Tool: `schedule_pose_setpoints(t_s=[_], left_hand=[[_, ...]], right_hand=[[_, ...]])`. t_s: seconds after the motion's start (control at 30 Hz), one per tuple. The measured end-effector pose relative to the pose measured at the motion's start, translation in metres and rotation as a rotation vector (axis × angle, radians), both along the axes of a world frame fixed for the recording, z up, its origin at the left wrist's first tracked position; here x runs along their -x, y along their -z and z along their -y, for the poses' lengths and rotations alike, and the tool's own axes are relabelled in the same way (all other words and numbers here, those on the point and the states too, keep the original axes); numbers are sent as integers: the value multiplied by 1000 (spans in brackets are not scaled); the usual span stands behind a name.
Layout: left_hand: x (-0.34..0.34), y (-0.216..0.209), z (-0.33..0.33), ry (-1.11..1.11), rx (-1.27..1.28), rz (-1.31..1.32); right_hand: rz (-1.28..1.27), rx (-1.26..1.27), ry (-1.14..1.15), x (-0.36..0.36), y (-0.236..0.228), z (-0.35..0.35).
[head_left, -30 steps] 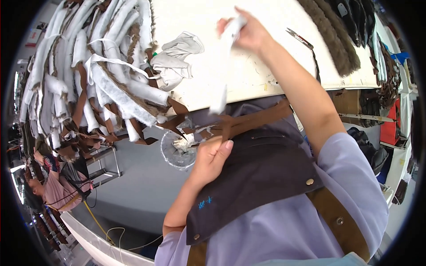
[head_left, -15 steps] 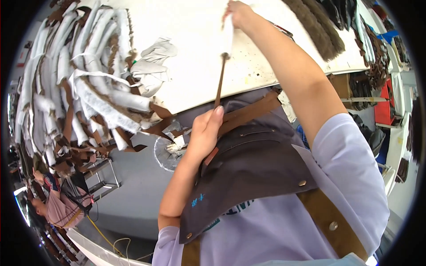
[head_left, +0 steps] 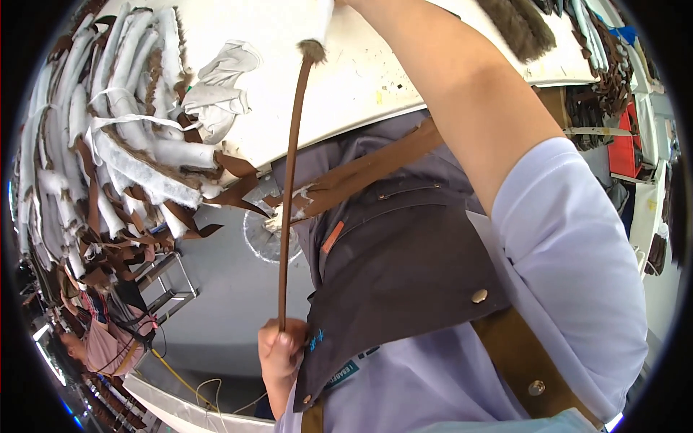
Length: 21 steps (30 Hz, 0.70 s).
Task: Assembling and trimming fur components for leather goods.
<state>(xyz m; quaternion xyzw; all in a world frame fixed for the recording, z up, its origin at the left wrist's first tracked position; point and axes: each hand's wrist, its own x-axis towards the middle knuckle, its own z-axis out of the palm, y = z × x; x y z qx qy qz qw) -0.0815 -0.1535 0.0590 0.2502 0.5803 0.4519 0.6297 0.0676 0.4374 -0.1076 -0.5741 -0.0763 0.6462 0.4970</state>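
My left hand (head_left: 280, 348) is closed around the lower end of a narrow brown strip (head_left: 290, 180), low beside my apron. The strip runs straight and taut up to a small brown fur tuft (head_left: 312, 50) at the end of a white-backed piece (head_left: 316, 20), which leaves the picture at the top edge. My right arm (head_left: 451, 65) reaches over the table to the upper edge beside that white piece. The fingers of my right hand are cut off there, so their grip is hidden.
White-backed fur strips (head_left: 130, 94) with brown ends lie bundled at the table's left. White gloves (head_left: 220, 90) rest beside them on the white table (head_left: 375, 79). A wide brown strip (head_left: 368, 173) crosses my lap. Brown fur (head_left: 516, 29) lies far right. A person (head_left: 105, 346) is at lower left.
My left hand has pulled down and left toward my body, and a longer stretch of brown strip now shows. The white piece has shifted up and left; my right hand has mostly left the picture.
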Motion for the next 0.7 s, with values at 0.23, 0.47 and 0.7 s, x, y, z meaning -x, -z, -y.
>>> schedule_pose_setpoints(t_s=[0.23, 0.47, 0.7], left_hand=[[10, 14, -5, -102, -615, 736], [-43, 26, -172, -72, -663, -723], [-41, 61, -207, 278, -617, -788]], right_hand=[[-466, -230, -200, -14, -77, 129], [-313, -537, -124, -18, -122, 192], [-846, -764, -945, -127, -160, 233]])
